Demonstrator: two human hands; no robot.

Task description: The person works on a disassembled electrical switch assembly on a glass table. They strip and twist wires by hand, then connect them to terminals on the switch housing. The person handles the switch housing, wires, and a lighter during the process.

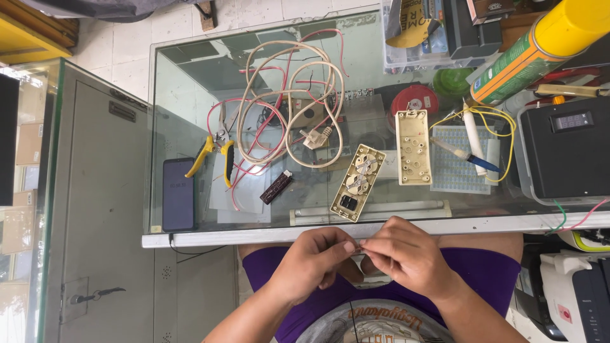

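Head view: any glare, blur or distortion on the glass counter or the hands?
Head view: daylight, sharp overall; the glass counter mirrors pale shapes at its upper left and shows shelves beneath; straight edges bow slightly, wide-lens style; left hand and right hand are in focus, but the small item pinched between them is too tiny to identify.

On the glass counter, a phone lies at the near left corner, pliers just beyond it. A coil of cable fills the middle. Right of it lie a socket plate and its back box, side by side. A spray can lies at the far right corner.
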